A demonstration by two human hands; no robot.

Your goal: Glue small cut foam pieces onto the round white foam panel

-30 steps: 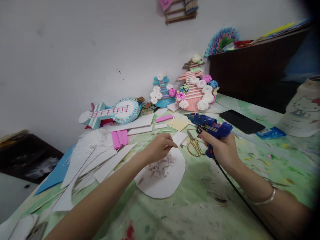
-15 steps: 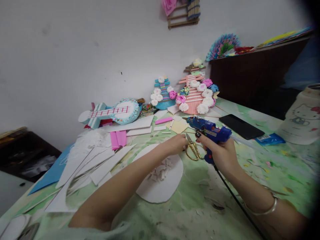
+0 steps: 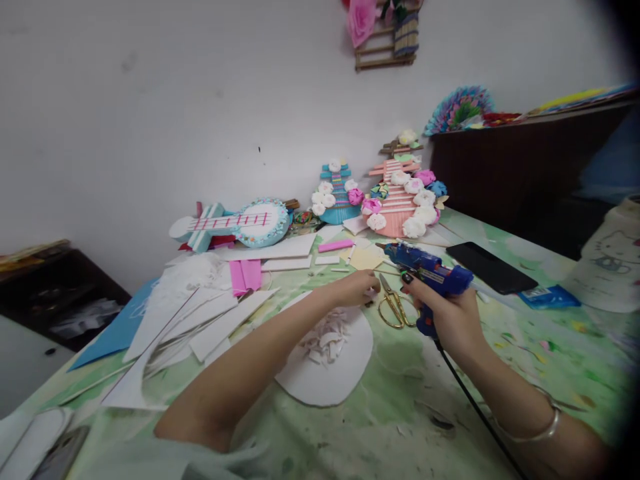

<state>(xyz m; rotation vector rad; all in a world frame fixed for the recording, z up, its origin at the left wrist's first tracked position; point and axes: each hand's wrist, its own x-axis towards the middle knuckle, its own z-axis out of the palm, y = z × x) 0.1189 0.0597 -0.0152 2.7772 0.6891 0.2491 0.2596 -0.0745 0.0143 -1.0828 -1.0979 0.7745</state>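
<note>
Fingers on the right hand (image 3: 453, 313) are wrapped round a blue glue gun (image 3: 425, 267). The left hand (image 3: 356, 289) has its fingers curled, but honestly can't tell if they're pinching anything. Under it all is a blotchy green table (image 3: 380, 433), with a white rounded board (image 3: 343, 380) lying partly below the left forearm. Gun's held just right of some gold-handled scissors (image 3: 397, 303), and little white scraps (image 3: 327, 341) are heaped on the board.
</note>
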